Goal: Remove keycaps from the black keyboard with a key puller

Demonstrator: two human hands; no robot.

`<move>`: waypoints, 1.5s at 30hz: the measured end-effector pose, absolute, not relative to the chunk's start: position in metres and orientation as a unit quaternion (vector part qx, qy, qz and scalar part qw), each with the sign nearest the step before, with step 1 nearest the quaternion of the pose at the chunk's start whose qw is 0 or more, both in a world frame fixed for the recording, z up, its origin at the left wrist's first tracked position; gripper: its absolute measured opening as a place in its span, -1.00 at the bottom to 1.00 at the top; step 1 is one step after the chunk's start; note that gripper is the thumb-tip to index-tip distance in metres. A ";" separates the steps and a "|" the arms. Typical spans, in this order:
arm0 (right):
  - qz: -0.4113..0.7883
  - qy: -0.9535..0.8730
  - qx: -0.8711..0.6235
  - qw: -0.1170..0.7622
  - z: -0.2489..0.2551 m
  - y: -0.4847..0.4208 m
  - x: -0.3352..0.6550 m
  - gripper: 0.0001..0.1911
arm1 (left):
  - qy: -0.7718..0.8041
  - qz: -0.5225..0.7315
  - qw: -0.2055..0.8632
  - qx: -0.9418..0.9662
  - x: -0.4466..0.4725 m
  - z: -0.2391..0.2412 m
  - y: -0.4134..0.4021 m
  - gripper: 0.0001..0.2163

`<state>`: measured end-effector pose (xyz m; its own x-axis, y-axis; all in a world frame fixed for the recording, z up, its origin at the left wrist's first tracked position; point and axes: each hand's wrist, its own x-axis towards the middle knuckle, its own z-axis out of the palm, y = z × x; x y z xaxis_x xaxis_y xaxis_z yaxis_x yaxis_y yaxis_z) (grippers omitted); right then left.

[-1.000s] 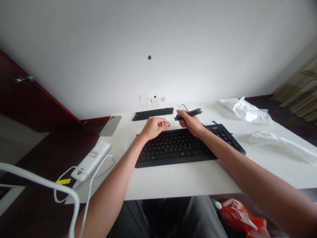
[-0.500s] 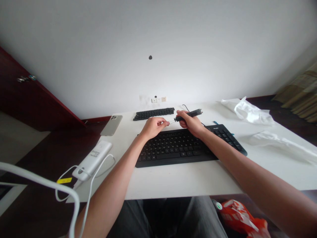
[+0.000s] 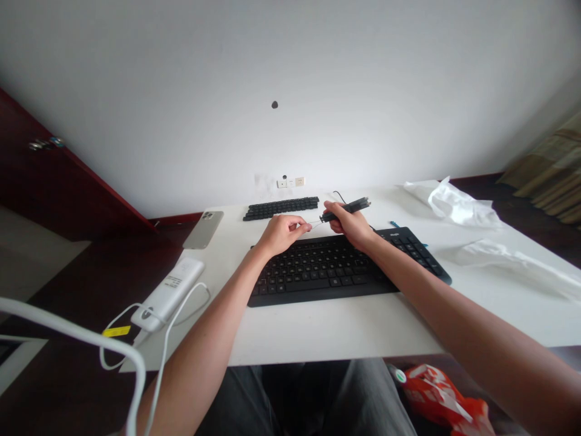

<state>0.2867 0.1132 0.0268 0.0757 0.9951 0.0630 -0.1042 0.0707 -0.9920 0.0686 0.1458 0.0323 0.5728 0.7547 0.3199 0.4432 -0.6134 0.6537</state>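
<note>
My right hand is closed round a black stick-like tool held above the far edge of a black keyboard. The tool's right end looks ragged, and thin pale wires run from its left end. Thumb and fingertips of my left hand pinch the other end of these wires. Both hands hover over the upper rows of the keyboard, and my right forearm covers part of its keys. Behind my hands, a block of black keys lies in rows on the white table.
On the left lie a phone and a white power strip with a looping white cable. White plastic wrappers lie on the right. A small blue item sits behind the keyboard. Below the table is a red bag.
Hardly anything differs. The whole view has shifted slightly, while both hands keep the same hold on the tool and its wires.
</note>
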 end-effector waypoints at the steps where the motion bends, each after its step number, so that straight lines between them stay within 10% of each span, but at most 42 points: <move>1: 0.492 -0.469 -0.474 0.560 0.027 0.113 0.287 -0.54 | 0.356 0.296 0.259 0.848 0.069 0.032 0.146 -0.67; 21: 0.481 -0.453 -0.483 0.574 0.026 0.116 0.288 -0.53 | 0.367 0.356 0.305 0.803 0.062 0.037 0.156 -0.67; 31: 0.402 -0.540 -0.542 0.503 0.043 0.099 0.279 -0.41 | 0.424 0.383 0.112 0.813 0.053 0.059 0.066 -0.87; 39: 0.384 -0.656 -0.492 0.425 0.044 0.086 0.266 -0.46 | 0.457 0.330 0.031 0.825 0.048 0.010 -0.009 -0.33; 45: 0.363 -0.697 -0.489 0.379 0.041 0.083 0.263 -0.51 | 0.464 0.275 0.025 0.842 0.050 0.004 -0.005 -0.41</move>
<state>0.2627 0.0829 0.0414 -0.2348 0.9562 0.1746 0.4060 0.2597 -0.8762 0.0499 -0.0053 0.0039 0.4180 0.7946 0.4404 0.7672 -0.5683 0.2973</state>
